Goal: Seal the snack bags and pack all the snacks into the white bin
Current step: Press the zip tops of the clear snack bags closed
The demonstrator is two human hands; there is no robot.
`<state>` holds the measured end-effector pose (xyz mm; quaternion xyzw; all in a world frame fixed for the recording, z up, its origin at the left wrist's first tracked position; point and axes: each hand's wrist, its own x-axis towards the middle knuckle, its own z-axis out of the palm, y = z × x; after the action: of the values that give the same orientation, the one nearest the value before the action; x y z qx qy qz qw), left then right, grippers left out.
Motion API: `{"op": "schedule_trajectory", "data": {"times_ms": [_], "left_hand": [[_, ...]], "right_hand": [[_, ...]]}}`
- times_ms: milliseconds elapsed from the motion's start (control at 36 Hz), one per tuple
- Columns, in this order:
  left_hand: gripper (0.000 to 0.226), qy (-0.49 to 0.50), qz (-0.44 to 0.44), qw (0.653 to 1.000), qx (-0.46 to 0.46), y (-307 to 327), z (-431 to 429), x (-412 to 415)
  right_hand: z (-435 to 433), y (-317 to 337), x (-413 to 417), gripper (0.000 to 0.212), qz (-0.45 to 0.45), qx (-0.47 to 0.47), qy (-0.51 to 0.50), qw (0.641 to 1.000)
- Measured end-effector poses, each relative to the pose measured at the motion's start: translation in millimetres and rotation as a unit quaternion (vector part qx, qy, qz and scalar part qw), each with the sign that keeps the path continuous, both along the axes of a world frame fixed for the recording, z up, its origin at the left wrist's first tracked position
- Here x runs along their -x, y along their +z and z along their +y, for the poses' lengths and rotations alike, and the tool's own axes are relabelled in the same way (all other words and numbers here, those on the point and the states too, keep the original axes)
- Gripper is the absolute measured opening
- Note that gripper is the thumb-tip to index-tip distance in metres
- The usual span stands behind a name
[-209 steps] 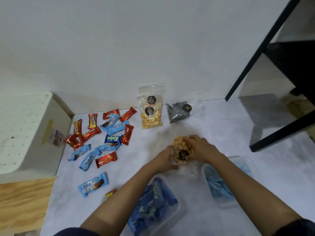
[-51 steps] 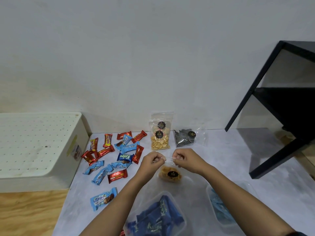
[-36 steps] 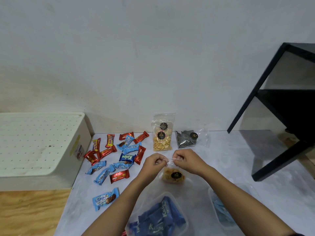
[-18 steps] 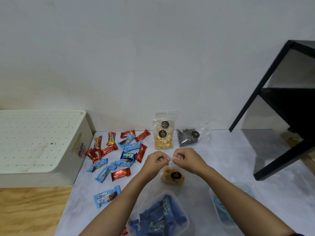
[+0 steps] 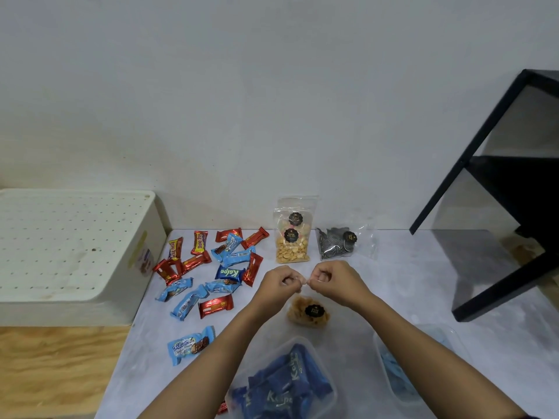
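Observation:
A clear snack bag (image 5: 308, 313) of golden crisps with a black round sticker hangs above the table. My left hand (image 5: 279, 282) and my right hand (image 5: 331, 278) pinch its top edge, knuckles almost touching. A peanut bag (image 5: 292, 237) stands by the wall, and a clear bag of dark swirled discs (image 5: 338, 244) lies to its right. Several red and blue wrapped bars (image 5: 211, 267) lie scattered left of my hands. The white bin (image 5: 69, 252) sits at the left, covered by a perforated lid.
A clear tub of dark blue bars (image 5: 281, 385) stands near the front edge. Another clear tub with light blue packets (image 5: 402, 376) is under my right forearm. A black metal shelf frame (image 5: 496, 207) rises at the right. Wood floor (image 5: 54, 367) shows at lower left.
Since the oldest frame the crisp bag was lifted by its top edge. Over the last second my two hands have slid closer together along that edge.

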<state>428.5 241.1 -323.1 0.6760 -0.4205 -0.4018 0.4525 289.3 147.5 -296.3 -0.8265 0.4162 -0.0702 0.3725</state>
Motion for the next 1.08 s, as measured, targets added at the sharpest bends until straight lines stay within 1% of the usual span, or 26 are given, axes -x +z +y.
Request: {"op": "schedule_trajectory", "data": {"times_ms": [139, 250, 333, 389, 472, 611, 750, 861, 944, 1000, 1083], "left_hand": [[0.015, -0.002, -0.003, 1.0, 0.008, 0, 0, -4], [0.006, -0.023, -0.009, 1.0, 0.002, 1, -1, -8], [0.007, -0.025, -0.01, 1.0, -0.009, 0, -1, -10], [0.007, -0.022, -0.012, 1.0, -0.014, 0, -1, -11], [0.009, -0.013, -0.01, 1.0, -0.015, 1, 1, -13], [0.005, -0.005, -0.01, 1.0, -0.008, 4, 0, -11], [0.004, -0.03, -0.02, 0.999, -0.004, 8, -2, -13], [0.01, -0.054, -0.015, 0.998, -0.003, 12, -2, -20], [0.013, -0.044, -0.003, 0.999, 0.0, 13, 1, -26], [0.011, -0.038, -0.001, 0.999, 0.003, 13, 3, -29], [0.008, -0.037, -0.009, 0.999, 0.006, 13, 5, -29]], "right_hand": [[1, 2, 0, 0.017, 0.0, 0.01, -0.001, 1.0], [-2, 3, 0, 0.02, 0.006, 0.004, 0.0, 1.0], [-1, 3, -2, 0.018, 0.006, 0.005, -0.005, 1.0], [-1, 1, -3, 0.015, -0.007, -0.012, -0.002, 1.0], [-2, 1, -4, 0.007, -0.042, -0.062, 0.011, 0.997], [-5, 7, -1, 0.011, -0.067, -0.081, 0.028, 0.994], [-9, 7, 3, 0.013, -0.062, -0.08, 0.039, 0.994], [-12, 9, 9, 0.017, -0.05, -0.09, 0.052, 0.993], [-16, 10, 18, 0.013, -0.043, -0.089, 0.04, 0.994], [-18, 11, 23, 0.008, -0.04, -0.092, 0.032, 0.994], [-17, 12, 24, 0.008, -0.032, -0.086, 0.03, 0.995]]}}
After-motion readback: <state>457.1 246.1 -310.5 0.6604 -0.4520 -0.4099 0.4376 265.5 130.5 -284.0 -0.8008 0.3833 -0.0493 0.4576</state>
